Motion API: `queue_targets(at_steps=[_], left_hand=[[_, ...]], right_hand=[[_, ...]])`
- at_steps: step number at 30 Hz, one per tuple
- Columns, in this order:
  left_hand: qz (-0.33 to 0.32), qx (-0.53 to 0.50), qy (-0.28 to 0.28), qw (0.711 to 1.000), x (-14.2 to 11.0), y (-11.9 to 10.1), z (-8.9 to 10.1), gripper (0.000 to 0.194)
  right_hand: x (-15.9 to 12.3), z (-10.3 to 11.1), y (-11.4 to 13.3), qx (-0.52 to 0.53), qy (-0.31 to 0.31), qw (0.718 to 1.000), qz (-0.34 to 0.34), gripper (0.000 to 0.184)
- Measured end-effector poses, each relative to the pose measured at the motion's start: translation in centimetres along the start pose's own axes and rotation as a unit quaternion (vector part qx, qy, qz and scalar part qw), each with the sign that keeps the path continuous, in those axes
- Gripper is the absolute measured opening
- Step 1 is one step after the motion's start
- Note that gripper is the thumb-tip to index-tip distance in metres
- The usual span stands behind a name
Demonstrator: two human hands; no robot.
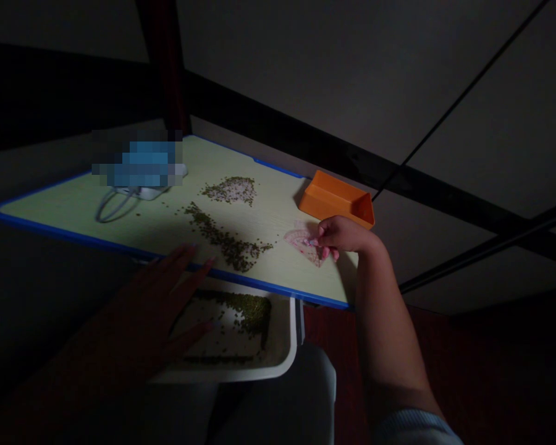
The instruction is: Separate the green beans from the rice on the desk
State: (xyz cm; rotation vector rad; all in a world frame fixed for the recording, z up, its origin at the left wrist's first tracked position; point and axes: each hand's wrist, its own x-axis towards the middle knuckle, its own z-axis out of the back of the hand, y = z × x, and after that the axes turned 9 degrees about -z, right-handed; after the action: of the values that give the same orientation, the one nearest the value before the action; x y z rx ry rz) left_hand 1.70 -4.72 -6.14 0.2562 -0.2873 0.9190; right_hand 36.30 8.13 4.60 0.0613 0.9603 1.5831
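Note:
My right hand (332,236) pinches a clear pink protractor-like ruler (301,242) just above the right part of the pale tabletop with a blue rim (269,285). To its left lies a spread of small dark green and brownish grains, like beans (234,250). Behind that spread is a second pile of whitish and green grains (234,190). My left hand (167,296), dim in shadow, has its fingers apart at the table's front edge. Below the edge, partly covered by that hand, a white tray (285,364) holds green grains (250,309).
An orange open box (336,199) stands at the table's back right edge. At the back left is a white device (151,191) with a grey handle or cord, its top blurred out. Panelled cabinets or walls (352,74) rise behind the table. A reddish floor (333,346) shows below.

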Motion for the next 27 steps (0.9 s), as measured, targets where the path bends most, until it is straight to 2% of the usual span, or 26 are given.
queue_targets(at_steps=[6,12,18,22,27], left_hand=[[0.001,0.004,0.008,1.0,0.2,0.1,-0.1,0.079],[-0.001,0.003,0.007,1.0,0.0,0.1,-0.3,0.079],[0.002,-0.007,0.0,1.0,0.1,0.1,-0.1,0.079],[0.002,-0.005,0.004,1.0,0.2,0.0,0.0,0.078],[0.002,-0.001,0.018,1.0,0.0,0.1,-0.4,0.08]], right_hand=[[0.0,0.2,-0.2,0.057,-0.056,0.995,0.052,0.015],[0.1,-0.3,0.1,0.052,0.011,0.996,0.076,0.017],[0.4,-0.7,0.5,0.022,0.01,0.999,0.048,0.016],[0.5,-0.5,0.2,0.02,-0.022,0.999,0.021,0.012],[1.2,-0.5,-0.3,-0.018,-0.106,0.994,0.009,0.012]])
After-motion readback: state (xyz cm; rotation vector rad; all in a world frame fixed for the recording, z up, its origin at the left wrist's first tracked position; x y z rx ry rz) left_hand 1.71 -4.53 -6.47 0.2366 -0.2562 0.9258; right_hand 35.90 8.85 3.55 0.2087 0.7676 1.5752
